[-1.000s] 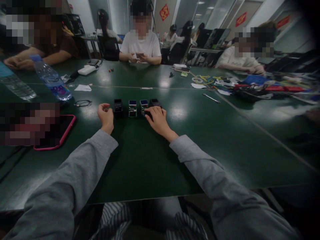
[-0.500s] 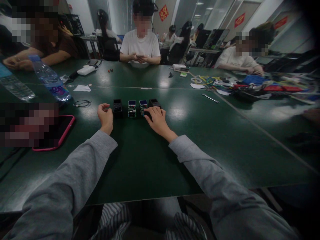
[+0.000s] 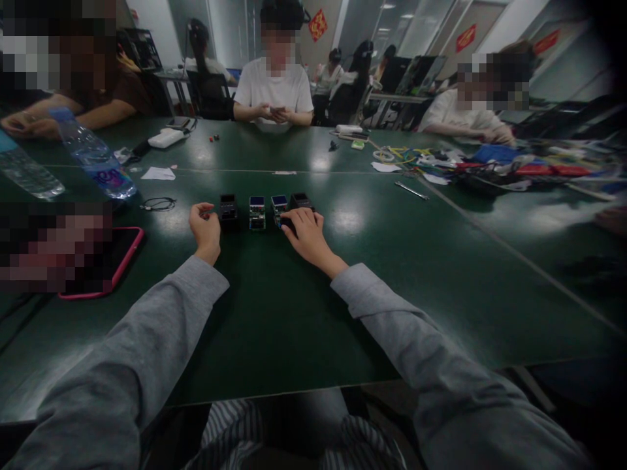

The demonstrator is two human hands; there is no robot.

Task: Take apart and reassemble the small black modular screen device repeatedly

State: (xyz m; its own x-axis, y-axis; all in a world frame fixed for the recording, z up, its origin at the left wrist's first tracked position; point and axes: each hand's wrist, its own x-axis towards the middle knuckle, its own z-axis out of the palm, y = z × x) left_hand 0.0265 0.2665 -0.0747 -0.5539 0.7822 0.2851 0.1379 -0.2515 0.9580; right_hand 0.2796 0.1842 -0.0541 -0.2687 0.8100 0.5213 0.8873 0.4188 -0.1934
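Several small electronic modules stand in a row on the dark green table: a black box, a module with a blue screen, a second blue-screened module and a black box at the right end. My left hand rests curled on the table just left of the first black box, pinching something tiny that I cannot make out. My right hand lies over the right end of the row, fingers touching a small dark part beside the second blue-screened module.
A pink-cased phone lies at the left, with two water bottles and a coiled black cable behind it. A metal tool and a heap of cables and parts lie at the right. Other people sit around the table's far side.
Both hands stay where they were by the row of modules. Only the view has shifted slightly.
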